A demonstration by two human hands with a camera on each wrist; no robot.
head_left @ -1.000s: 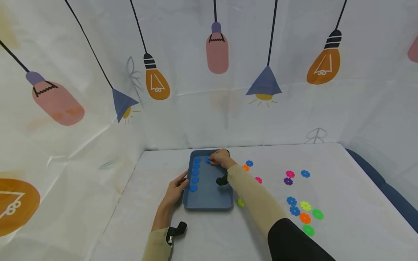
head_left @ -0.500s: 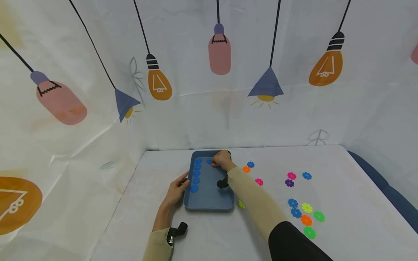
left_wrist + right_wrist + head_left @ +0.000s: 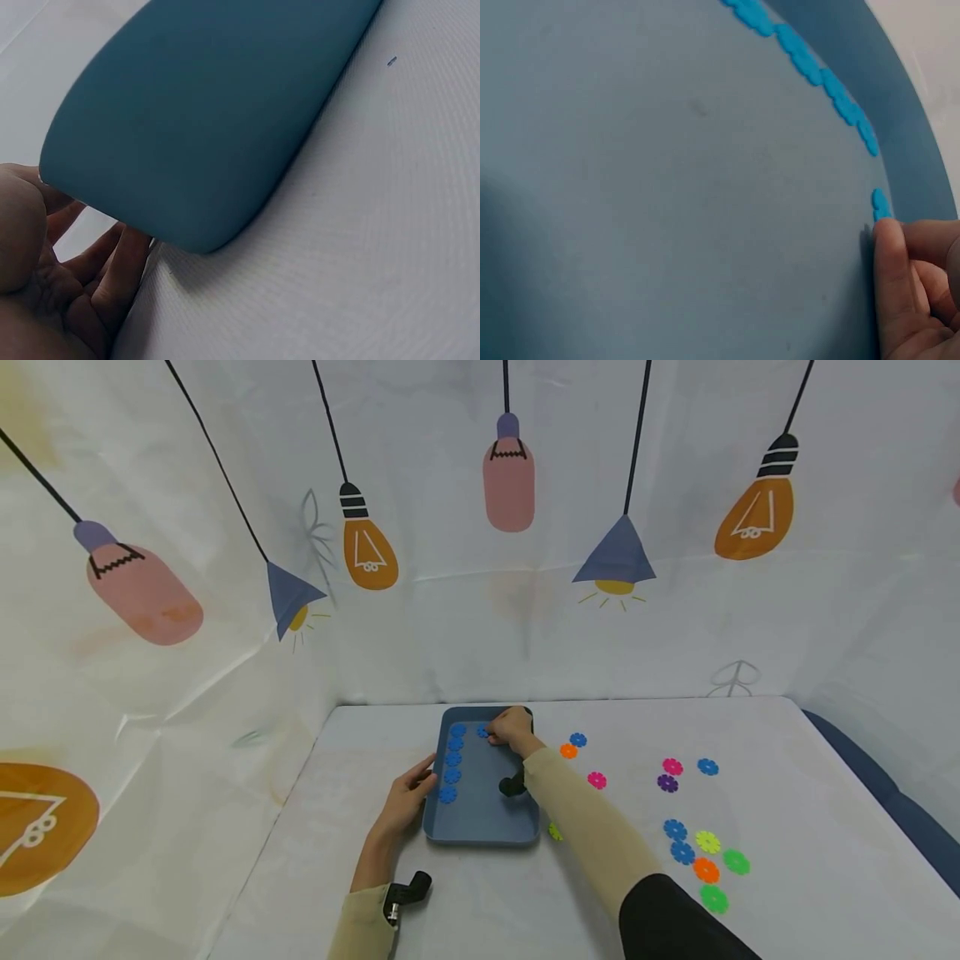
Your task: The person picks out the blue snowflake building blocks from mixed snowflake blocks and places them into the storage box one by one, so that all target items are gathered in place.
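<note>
White tabletop, blue-grey tray, scalloped bright-blue disc pinched by right fingers

Way into tray from near end: bare floor there and through middle
Black wrist camera hangs over right half; sleeve crosses right wall
Far right corner blocked by right hand, pinching blue flower
Left wall: left hand outside, row of flowers just inside
Table open before tray
</note>
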